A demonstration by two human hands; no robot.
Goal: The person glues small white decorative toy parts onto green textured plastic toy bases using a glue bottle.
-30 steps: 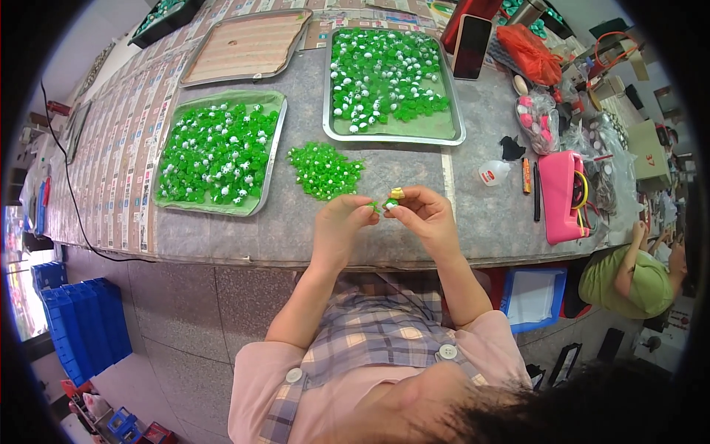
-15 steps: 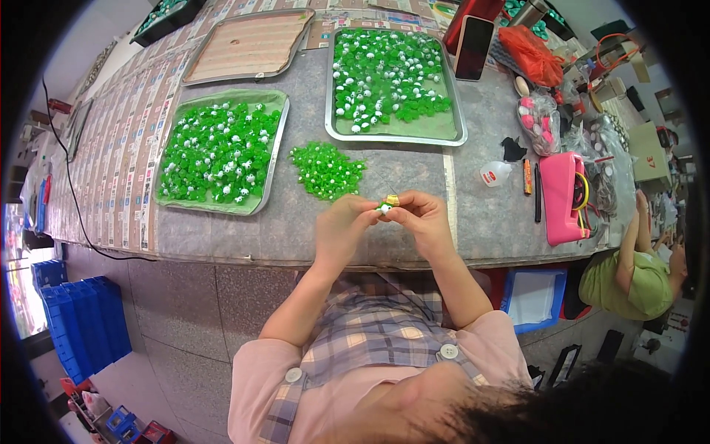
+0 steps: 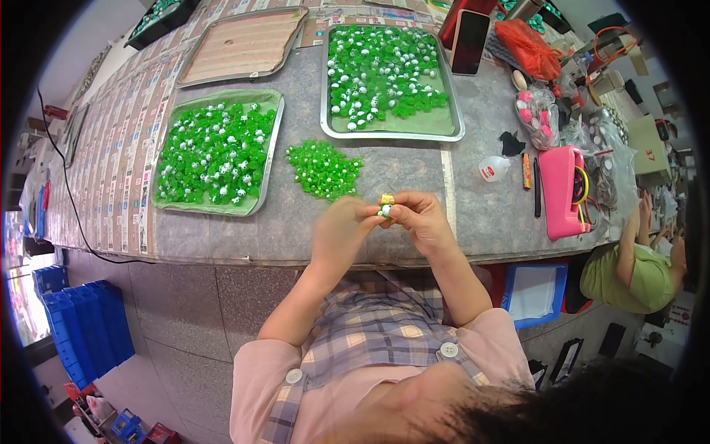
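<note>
Left hand [image 3: 342, 228] and right hand [image 3: 418, 219], fingertips together.

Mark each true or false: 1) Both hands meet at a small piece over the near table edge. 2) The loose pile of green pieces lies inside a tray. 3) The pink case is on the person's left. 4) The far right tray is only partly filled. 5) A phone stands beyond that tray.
1) True: left hand and right hand pinch a small green and yellow piece.
2) False: the green pile lies on the bare table, between the trays.
3) False: the pink case is on the right.
4) True: the metal tray shows bare bottom along its near side.
5) True: the phone leans there.
</note>
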